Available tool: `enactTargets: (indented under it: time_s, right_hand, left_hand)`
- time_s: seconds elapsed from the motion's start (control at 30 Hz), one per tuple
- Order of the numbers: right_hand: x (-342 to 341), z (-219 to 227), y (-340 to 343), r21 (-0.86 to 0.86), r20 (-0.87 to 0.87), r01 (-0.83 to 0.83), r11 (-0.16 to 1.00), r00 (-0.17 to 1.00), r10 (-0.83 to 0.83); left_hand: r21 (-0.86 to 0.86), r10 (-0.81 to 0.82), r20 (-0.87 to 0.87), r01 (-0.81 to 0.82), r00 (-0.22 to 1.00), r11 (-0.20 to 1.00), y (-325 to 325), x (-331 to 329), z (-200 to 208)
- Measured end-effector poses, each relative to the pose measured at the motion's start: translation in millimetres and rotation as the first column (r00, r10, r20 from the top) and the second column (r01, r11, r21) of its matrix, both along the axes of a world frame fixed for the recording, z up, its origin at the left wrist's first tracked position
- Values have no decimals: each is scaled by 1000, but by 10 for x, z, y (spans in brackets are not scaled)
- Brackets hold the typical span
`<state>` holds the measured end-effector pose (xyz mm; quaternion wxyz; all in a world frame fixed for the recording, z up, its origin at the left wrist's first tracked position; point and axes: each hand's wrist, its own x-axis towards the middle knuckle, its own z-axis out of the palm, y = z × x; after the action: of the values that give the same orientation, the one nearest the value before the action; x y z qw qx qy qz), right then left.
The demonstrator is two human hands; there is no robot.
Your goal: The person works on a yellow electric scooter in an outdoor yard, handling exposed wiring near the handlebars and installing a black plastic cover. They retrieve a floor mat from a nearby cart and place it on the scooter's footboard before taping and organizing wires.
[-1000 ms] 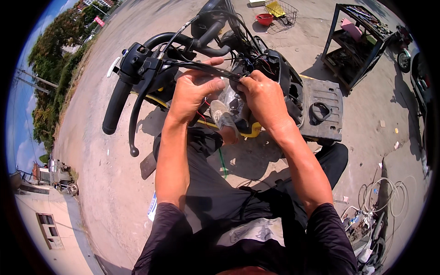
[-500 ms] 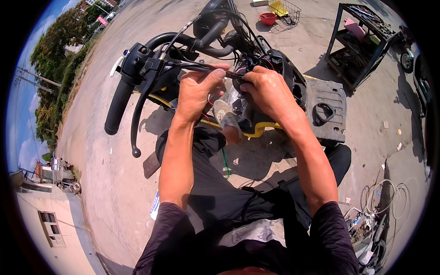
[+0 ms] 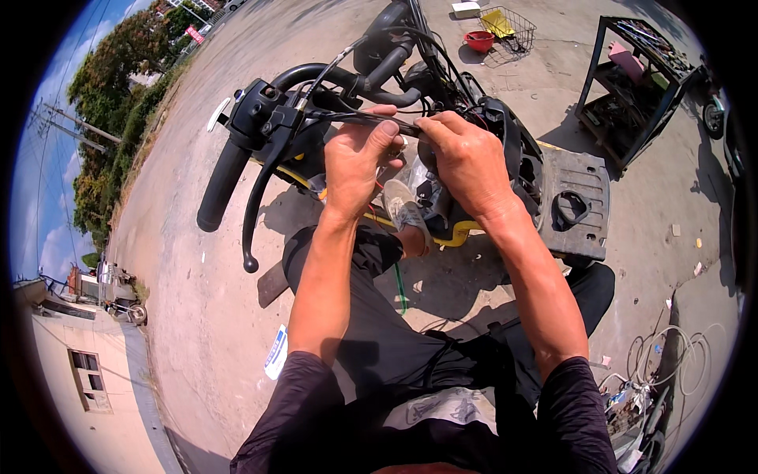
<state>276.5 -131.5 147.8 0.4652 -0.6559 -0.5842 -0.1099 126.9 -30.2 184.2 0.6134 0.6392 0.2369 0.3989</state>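
Observation:
A bundle of thin black cables (image 3: 404, 126) runs from the handlebar's left control block across to the middle of a partly stripped scooter. My left hand (image 3: 359, 162) is closed around the bundle, thumb on top. Close beside it, my right hand (image 3: 467, 164) pinches the same cables with its thumb and forefinger. To the left are the black handlebar grip (image 3: 225, 187) and the brake lever (image 3: 252, 207). Behind my hands the black handlebar tube (image 3: 328, 73) curves. Below them show loose wires and a yellow frame tube (image 3: 458, 235). My fingers hide part of the cables.
A grey plastic panel (image 3: 588, 170) sits at the scooter's right. Farther right stands a dark metal tool cart (image 3: 588, 75). A red bowl (image 3: 479, 43) and a wire basket (image 3: 524, 41) lie beyond. My shoe (image 3: 400, 204) is under my hands; a coiled pale hose (image 3: 701, 351) lies at lower right.
The whole view has shifted slightly, so the scooter and surroundings appear farther right. My hands have stayed on the cables, with the right fingers a little closer to the left thumb.

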Motion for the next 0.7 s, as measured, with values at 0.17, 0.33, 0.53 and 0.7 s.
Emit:
enactTargets:
  time_s: [0.17, 0.33, 0.53, 0.7]
  right_hand:
    - [25, -10, 52, 77, 12, -52, 996, 999, 51]
    - [50, 116, 115, 105, -12, -89, 990, 996, 90]
    - [30, 218, 159, 6, -105, -168, 986, 980, 167]
    - [77, 207, 182, 57, -332, -304, 951, 892, 306]
  left_hand:
    - [1, -42, -5, 42, 999, 999, 85, -29, -22]
    - [17, -17, 2, 17, 1000, 1000, 69, 15, 26]
    - [93, -8, 4, 8, 1000, 996, 57, 28, 19]
    - [76, 20, -4, -20, 1000, 997, 48, 57, 15]
